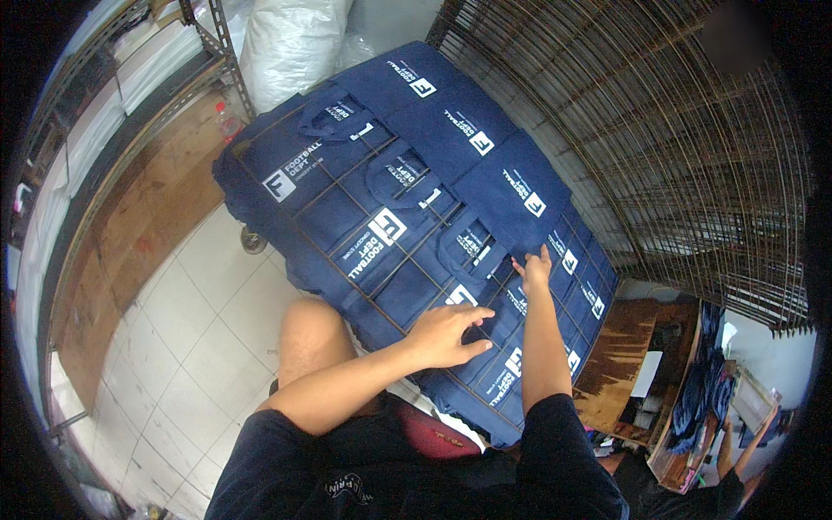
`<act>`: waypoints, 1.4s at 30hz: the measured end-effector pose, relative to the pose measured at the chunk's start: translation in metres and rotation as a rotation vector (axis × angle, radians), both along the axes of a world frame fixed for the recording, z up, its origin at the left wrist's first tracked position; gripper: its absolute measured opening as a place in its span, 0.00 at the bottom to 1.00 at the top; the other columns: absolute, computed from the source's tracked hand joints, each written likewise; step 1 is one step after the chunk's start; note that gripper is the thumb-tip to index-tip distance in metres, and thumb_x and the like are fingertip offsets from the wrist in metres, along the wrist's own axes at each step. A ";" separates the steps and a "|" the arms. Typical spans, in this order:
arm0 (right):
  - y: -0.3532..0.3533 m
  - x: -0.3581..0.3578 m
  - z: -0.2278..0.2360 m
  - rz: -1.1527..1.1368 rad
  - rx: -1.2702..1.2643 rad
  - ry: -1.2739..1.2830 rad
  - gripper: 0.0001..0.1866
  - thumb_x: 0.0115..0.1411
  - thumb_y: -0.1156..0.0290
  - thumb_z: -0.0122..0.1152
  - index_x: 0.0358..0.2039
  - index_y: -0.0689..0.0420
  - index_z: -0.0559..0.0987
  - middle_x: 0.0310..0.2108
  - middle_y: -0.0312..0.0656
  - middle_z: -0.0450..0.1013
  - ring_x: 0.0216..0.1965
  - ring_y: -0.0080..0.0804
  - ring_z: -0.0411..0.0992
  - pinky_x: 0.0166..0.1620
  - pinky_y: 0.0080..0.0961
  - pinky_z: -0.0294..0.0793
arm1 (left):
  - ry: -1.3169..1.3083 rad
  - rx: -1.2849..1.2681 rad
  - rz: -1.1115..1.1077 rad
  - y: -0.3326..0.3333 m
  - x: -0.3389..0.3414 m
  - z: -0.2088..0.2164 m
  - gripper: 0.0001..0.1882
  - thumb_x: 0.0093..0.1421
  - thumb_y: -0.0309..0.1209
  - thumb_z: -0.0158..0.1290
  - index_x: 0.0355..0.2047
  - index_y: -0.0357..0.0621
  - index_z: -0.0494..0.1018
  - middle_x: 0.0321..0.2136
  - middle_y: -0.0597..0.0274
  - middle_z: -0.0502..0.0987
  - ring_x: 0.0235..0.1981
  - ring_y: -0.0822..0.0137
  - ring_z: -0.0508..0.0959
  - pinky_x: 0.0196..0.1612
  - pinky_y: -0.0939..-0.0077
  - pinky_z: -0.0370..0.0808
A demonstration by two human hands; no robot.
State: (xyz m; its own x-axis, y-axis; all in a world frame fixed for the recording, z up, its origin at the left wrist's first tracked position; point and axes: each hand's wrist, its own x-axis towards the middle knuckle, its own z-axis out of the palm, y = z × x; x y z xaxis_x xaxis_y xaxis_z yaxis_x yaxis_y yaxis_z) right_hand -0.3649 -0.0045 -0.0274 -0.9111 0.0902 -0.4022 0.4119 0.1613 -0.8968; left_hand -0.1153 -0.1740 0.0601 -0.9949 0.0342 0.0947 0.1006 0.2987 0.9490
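Navy cloth bags [416, 269] with white print and loop handles lie in rows in front of me. A thin rusty wire grid [334, 256] shows across many of them, and farther bags [481, 113] lie on the upper side of the spread. My left hand [446, 338] is over the near part of the bags, thumb and fingers apart, with nothing in it. Farther right and forward, my right hand [535, 270] is at the bags and grid wires, its fingers spread. Whether its fingertips touch the cloth or wire, I cannot tell.
Raised wire racks [641, 130] stack up along the right. Shelving with white stacks [121, 95] and a wooden board [147, 195] stands left, near a bottle [227, 121]. A white sack [290, 52] is behind. Lower right: a wooden table [615, 364] and another person's arm [737, 446].
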 end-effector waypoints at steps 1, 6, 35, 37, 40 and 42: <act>0.000 0.000 0.000 -0.004 0.001 -0.004 0.39 0.53 0.86 0.38 0.65 0.54 0.43 0.50 0.56 0.63 0.30 0.43 0.73 0.28 0.27 0.77 | 0.011 -0.008 0.002 0.000 0.000 -0.001 0.24 0.51 0.40 0.58 0.48 0.45 0.70 0.35 0.56 0.76 0.37 0.56 0.77 0.40 0.65 0.74; 0.000 -0.001 0.001 0.007 -0.004 -0.007 0.39 0.53 0.86 0.39 0.65 0.55 0.43 0.51 0.56 0.62 0.31 0.42 0.74 0.28 0.27 0.77 | 0.004 -0.036 -0.006 -0.001 -0.001 -0.001 0.24 0.51 0.40 0.58 0.48 0.46 0.70 0.35 0.56 0.76 0.37 0.56 0.77 0.41 0.64 0.73; -0.005 0.013 0.004 -0.111 -0.038 -0.005 0.34 0.52 0.86 0.40 0.62 0.62 0.52 0.46 0.58 0.65 0.29 0.42 0.76 0.33 0.27 0.80 | -0.012 -0.093 -0.040 0.007 -0.007 -0.015 0.25 0.51 0.43 0.58 0.47 0.45 0.71 0.36 0.54 0.77 0.36 0.59 0.78 0.37 0.67 0.75; -0.003 0.014 0.004 -0.113 -0.033 -0.002 0.34 0.52 0.86 0.40 0.62 0.62 0.52 0.42 0.56 0.66 0.26 0.40 0.76 0.30 0.26 0.80 | -0.025 -0.091 -0.045 0.007 -0.007 -0.013 0.25 0.51 0.43 0.58 0.47 0.45 0.71 0.35 0.54 0.77 0.36 0.59 0.78 0.38 0.67 0.75; 0.001 0.013 -0.004 -0.134 -0.038 0.021 0.32 0.53 0.83 0.41 0.61 0.61 0.54 0.34 0.52 0.70 0.21 0.37 0.74 0.24 0.25 0.78 | -0.023 -0.096 -0.059 0.007 -0.007 -0.010 0.25 0.51 0.43 0.59 0.47 0.44 0.71 0.35 0.54 0.77 0.35 0.59 0.78 0.38 0.67 0.75; 0.000 0.015 -0.002 -0.134 -0.039 0.024 0.31 0.54 0.80 0.46 0.61 0.62 0.56 0.34 0.51 0.71 0.19 0.35 0.74 0.23 0.25 0.77 | -0.001 -0.112 -0.063 0.009 -0.007 -0.016 0.26 0.51 0.44 0.59 0.47 0.43 0.71 0.35 0.54 0.77 0.35 0.59 0.78 0.37 0.67 0.75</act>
State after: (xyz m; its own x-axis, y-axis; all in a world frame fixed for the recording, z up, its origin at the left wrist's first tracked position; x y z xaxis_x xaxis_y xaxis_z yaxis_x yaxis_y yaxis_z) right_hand -0.3498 -0.0049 -0.0296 -0.9013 0.1967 -0.3859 0.4056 0.0707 -0.9113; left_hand -0.1227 -0.1646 0.0443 -0.9905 0.1071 0.0859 0.1217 0.3955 0.9103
